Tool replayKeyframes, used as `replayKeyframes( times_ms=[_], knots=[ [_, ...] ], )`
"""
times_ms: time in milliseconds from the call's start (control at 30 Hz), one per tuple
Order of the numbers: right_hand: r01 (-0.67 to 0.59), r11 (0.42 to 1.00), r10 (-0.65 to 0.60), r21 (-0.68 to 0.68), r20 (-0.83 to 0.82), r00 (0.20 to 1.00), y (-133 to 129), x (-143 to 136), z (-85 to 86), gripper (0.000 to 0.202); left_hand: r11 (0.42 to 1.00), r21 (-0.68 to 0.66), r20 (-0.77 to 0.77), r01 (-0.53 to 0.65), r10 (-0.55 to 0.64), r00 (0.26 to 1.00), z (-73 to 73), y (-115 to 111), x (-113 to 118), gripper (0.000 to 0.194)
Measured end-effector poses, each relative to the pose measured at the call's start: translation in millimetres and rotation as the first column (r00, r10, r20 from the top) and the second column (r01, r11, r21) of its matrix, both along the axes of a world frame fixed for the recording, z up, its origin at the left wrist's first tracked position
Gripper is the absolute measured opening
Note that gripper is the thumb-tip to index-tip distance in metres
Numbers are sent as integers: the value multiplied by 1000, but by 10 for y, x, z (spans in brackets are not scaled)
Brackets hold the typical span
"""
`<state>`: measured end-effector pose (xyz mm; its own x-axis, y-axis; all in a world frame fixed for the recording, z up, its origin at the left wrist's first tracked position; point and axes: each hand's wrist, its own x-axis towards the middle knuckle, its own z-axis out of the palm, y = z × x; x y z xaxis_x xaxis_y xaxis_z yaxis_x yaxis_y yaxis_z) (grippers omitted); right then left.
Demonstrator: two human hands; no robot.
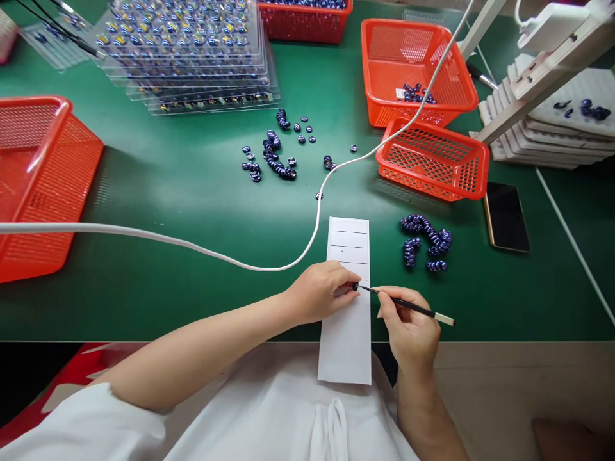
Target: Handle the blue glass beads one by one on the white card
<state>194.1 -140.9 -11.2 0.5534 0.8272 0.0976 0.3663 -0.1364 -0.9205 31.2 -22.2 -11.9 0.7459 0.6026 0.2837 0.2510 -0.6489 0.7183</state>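
Between the thumb and fingers of my left hand [319,291] is a small dark piece [355,286], mostly hidden by the fingertips. My right hand [410,326] is closed around a thin black brush [413,306] with a pale end, its fine tip at the dark piece. Both meet over a white paper strip [346,352] with ruled lines, which hangs over the table's front edge. Right of the strip lie rows of dark, shiny striped pieces [425,234]. More such pieces [278,166] lie farther back, some in curved rows and some loose.
A white cable [230,259] crosses the green table [192,186] behind my hands. Red baskets [48,192] stand left, back and right. Stacked clear trays [192,64] are at the back left; a phone [507,216] and white trays [552,128] lie right.
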Motion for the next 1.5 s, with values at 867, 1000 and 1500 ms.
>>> replayKeyframes(
  times_ms=[867,1000,1500],
  knots=[
    [-68,997,66,42,45,997,-28,1,-24,7,996,-82,-28,-30,28,999,-12,-8,-3,14],
    [-45,998,46,42,-8,999,-26,-4,-14,8,997,-70,-11,-32,31,999,-3,-2,-5,14],
    [-10,976,47,219,-164,985,-78,22,-63,7,978,-79,-54,-191,187,981,132,136,-134,20]
  ],
)
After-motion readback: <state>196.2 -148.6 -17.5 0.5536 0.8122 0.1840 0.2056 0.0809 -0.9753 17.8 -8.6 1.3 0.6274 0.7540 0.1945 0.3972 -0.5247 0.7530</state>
